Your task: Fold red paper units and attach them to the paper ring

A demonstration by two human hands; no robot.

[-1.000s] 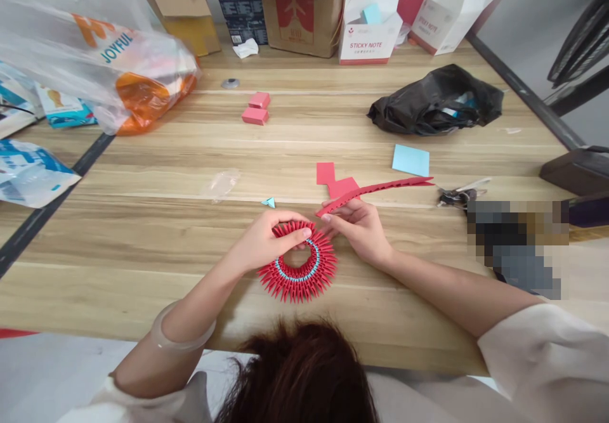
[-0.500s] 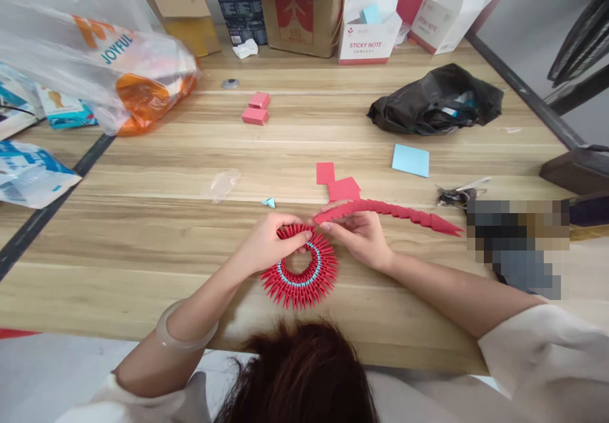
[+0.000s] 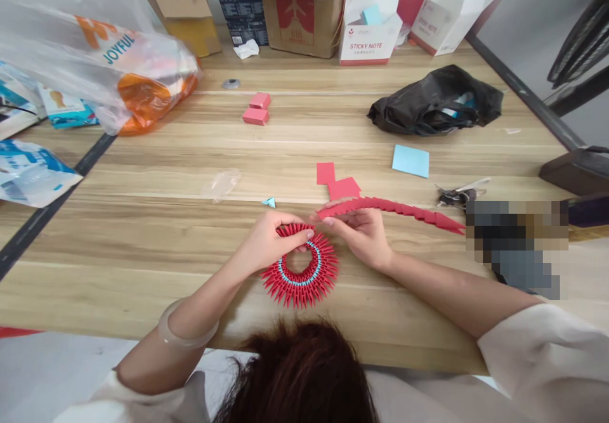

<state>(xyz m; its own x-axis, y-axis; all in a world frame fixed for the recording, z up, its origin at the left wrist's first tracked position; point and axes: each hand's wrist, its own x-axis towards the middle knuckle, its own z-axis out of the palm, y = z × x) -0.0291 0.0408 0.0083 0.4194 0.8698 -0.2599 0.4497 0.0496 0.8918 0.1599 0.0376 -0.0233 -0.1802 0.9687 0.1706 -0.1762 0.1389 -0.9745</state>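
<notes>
Red paper ring (image 3: pixel 301 293), over the table (image 3: pixel 124 220), is pinched at its far rim in the left hand's (image 3: pixel 267 239) grip; the right hand (image 3: pixel 367 238) pinches a curved strip (image 3: pixel 397 207) (inner end near the ring). Alignment seems underway; joining calls for steadiness.

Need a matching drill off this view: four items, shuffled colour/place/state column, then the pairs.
Items
1. Folded-paper ring
2. Folded-paper strip
3. Black plastic bag
4. Small paper triangle

Descriptions
A. crumpled, something light blue showing inside
B. light blue, apart from both hands
C. held by the left hand
D. held by the right hand

Pairs: 1-C, 2-D, 3-A, 4-B
</notes>
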